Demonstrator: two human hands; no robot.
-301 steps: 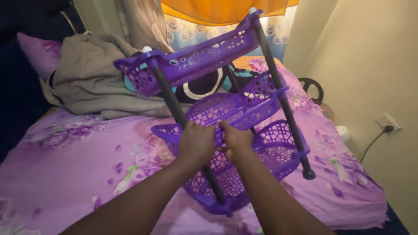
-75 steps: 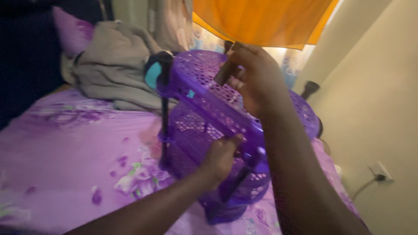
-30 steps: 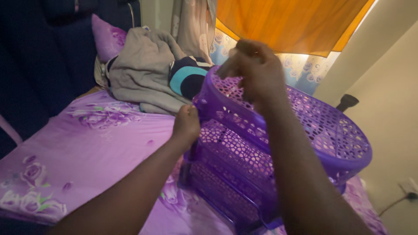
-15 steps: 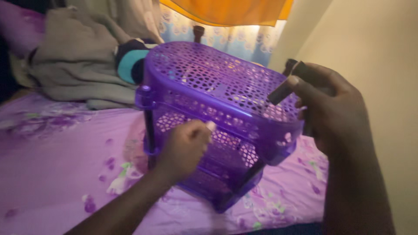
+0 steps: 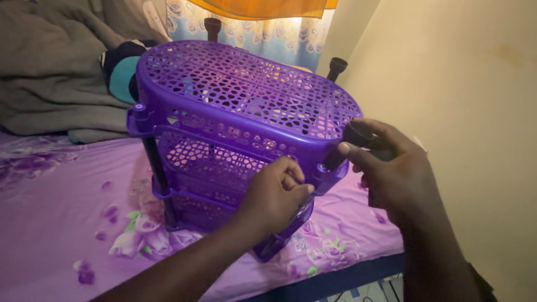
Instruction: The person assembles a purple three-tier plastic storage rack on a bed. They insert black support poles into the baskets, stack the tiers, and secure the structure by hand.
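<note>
Left hand (image 5: pixel 275 197): near centre, fingers curled narrow and pinched against the front rim of the rack's top tier, beside the near-right corner socket.

Right hand (image 5: pixel 391 176): near right, fingers closed round a short black post cap (image 5: pixel 356 134), thumb and forefinger pressing it at the top tier's near-right corner.

Purple plastic rack (image 5: pixel 240 112): 3 perforated oval tiers, stacked upright on the bed, at centre of the scene. Top tier tilts slightly toward the viewer. Lower 2 tiers show behind the left hand.

Black upright post (image 5: pixel 159 179): near-left corner of the rack, running down through the tiers to the bedsheet.

Purple floral bedsheet (image 5: pixel 67 223): covers the bed beneath and to the left of the rack.

Dark bed edge (image 5: pixel 335 279): near right, below the sheet.

2 black post tops (image 5: pixel 212 27): stand above the rack's far side; second at far right (image 5: pixel 337 66).

Grey clothing heap (image 5: pixel 50 84): far left, on the bed.

Teal and black item (image 5: pixel 120 75): far left, just beside the rack.

Floral curtain (image 5: pixel 268 39): far centre, with orange cloth (image 5: pixel 268 6) above.

Cream wall (image 5: pixel 464 84): right.
</note>
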